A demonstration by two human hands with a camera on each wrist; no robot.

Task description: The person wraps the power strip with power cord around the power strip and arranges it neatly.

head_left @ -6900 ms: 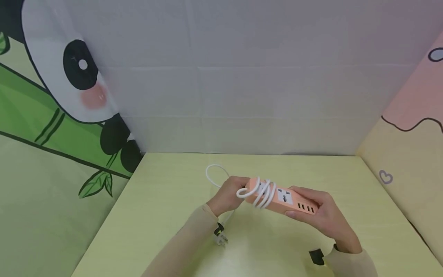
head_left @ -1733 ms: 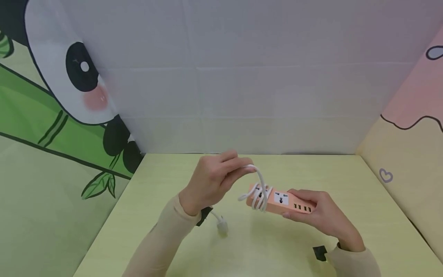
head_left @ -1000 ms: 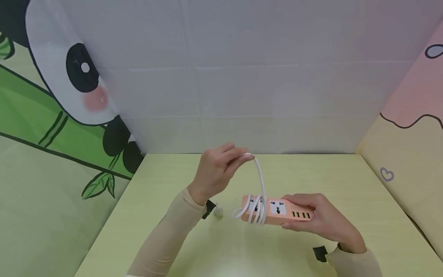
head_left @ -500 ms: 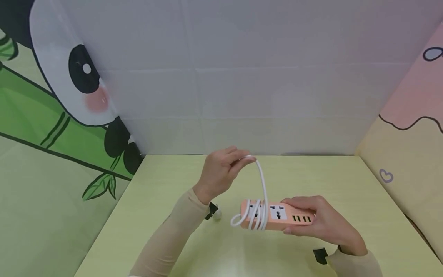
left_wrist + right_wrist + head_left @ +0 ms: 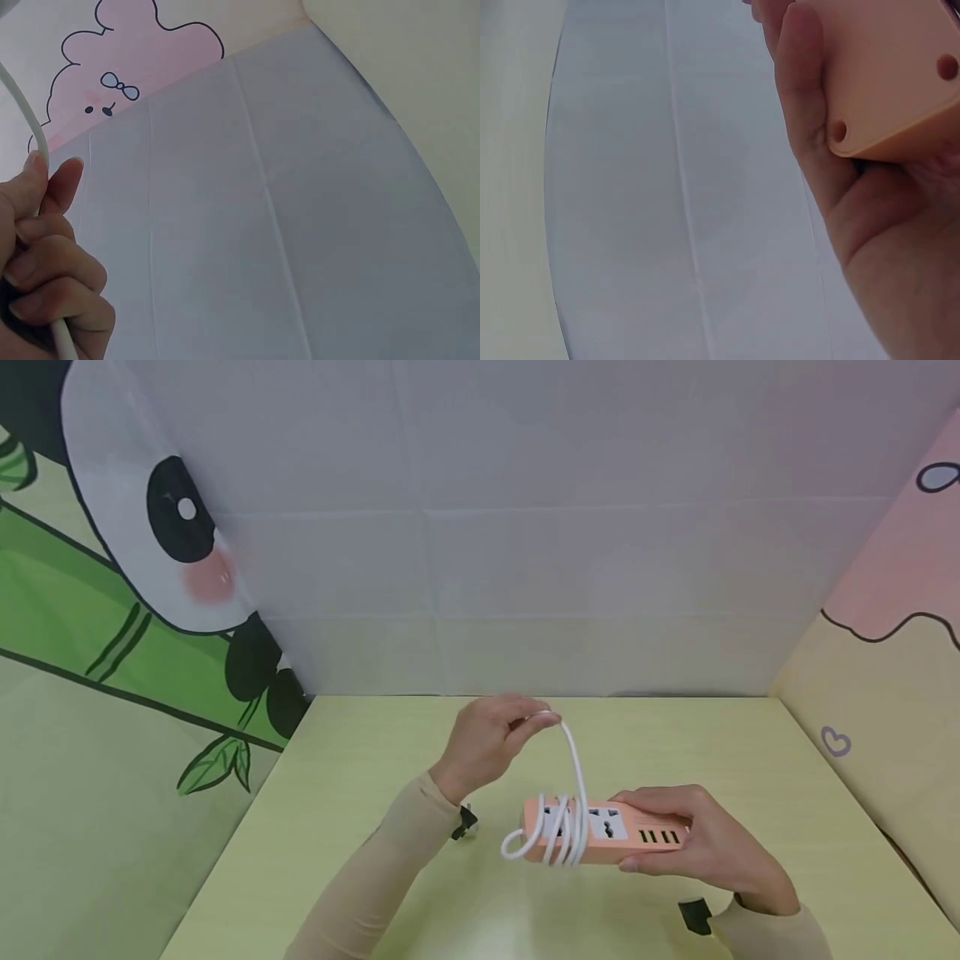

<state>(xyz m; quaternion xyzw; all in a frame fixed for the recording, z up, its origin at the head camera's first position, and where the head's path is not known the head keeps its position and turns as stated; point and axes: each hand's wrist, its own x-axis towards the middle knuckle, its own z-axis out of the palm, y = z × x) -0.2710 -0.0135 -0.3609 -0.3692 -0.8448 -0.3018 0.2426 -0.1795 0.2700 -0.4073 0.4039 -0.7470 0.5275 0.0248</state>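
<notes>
An orange-pink power strip (image 5: 606,853) with white sockets and several USB ports is held above the table by my right hand (image 5: 708,835), gripping its right end. White power cord (image 5: 576,752) is wound several times round the strip's left part, with a small loop sticking out at the left end. Above the strip my left hand (image 5: 487,743) pinches the cord between thumb and fingers, and the cord runs taut down to the windings. In the left wrist view the cord (image 5: 30,112) passes through the curled fingers. The right wrist view shows the strip's underside (image 5: 885,67) against the palm.
The pale yellow table (image 5: 375,735) lies below, with a grey back wall (image 5: 525,568) behind it. Printed cloth panels stand at left (image 5: 112,760) and right (image 5: 885,710). The cord's plug is mostly hidden behind the left wrist.
Earlier the left hand was low at the strip's left end; it rose with the cord pinched, then came slightly down and right. The strip has dropped a little and lies more level.
</notes>
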